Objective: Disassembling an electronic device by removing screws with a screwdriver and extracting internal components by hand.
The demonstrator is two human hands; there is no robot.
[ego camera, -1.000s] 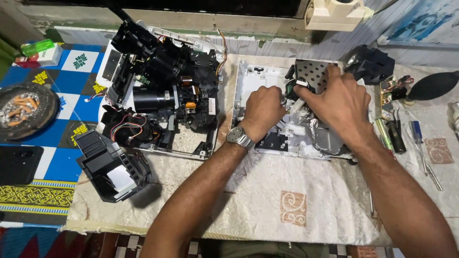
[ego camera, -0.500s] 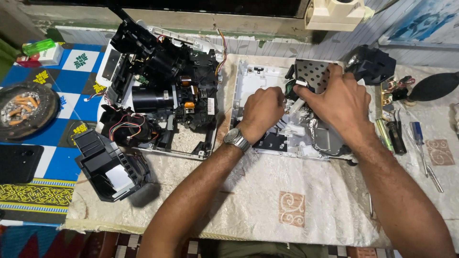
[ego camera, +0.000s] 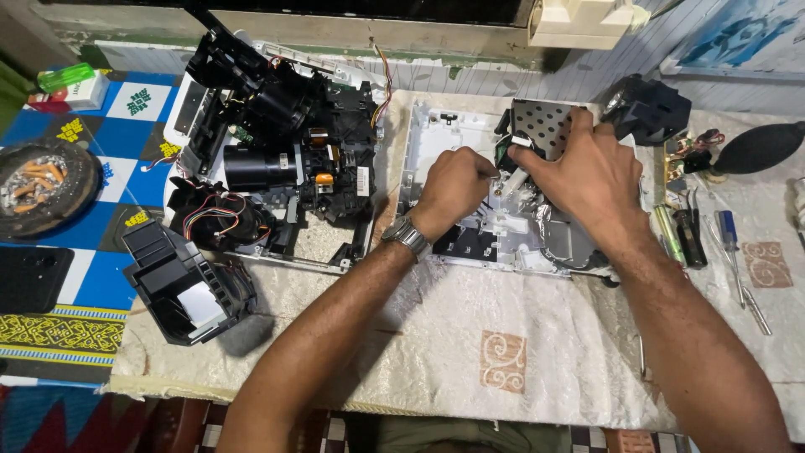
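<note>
A white plastic housing shell [ego camera: 436, 134] lies open on the cream cloth, with a perforated metal plate [ego camera: 545, 122] at its far side. My left hand [ego camera: 453, 189], a metal watch on its wrist, is curled into a loose fist on the shell's middle. My right hand [ego camera: 587, 180] presses down on the shell's right part, its fingers pinching a small white piece [ego camera: 513, 178] next to the left hand. What the left fingers grip is hidden.
A black dismantled projector body [ego camera: 277, 159] with lens and wires sits to the left; a black casing piece [ego camera: 189, 285] lies near the table's front edge. Screwdrivers and tools [ego camera: 713, 235] lie to the right, with a black air blower [ego camera: 759, 147]. An ashtray [ego camera: 38, 184] stands far left.
Both hands have stayed on the white shell, shifting only slightly; the right hand's fingers have closed a little more toward the left hand.
</note>
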